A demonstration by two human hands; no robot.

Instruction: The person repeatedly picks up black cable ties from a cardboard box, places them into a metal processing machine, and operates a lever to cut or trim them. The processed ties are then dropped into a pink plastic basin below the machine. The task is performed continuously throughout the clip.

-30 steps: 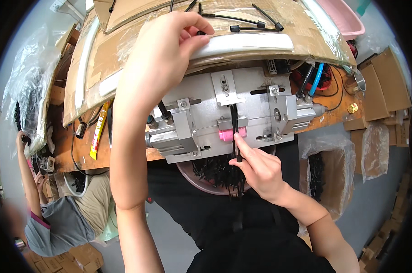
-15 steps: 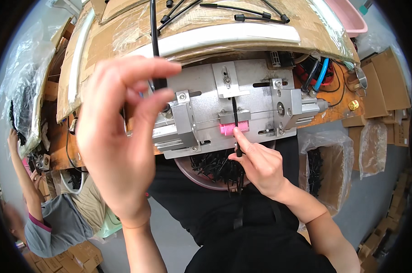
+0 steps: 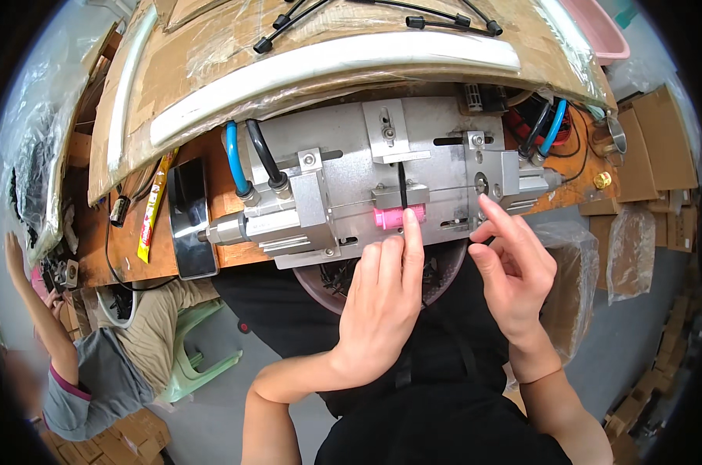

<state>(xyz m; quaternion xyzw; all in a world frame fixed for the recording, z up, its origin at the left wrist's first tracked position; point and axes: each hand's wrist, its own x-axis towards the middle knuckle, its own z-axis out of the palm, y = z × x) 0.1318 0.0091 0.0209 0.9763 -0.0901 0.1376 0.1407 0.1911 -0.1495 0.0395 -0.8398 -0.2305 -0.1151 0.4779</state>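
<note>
L hand (image 3: 378,310): we hold index at blk rod (image 3: 402,182), over pink block (image 3: 388,219), others tog. | R hand (image 3: 517,279), right: we half-curl fingers, spread

Red lettering stands on the slim yellow packet (image 3: 156,208) lying at the left of the worktop (image 3: 217,182); it runs lengthwise, toward the packet's near end. Small dark printing marks the brown cartons (image 3: 106,438) on the floor at the near left, too tiny and blurred to read.
</note>
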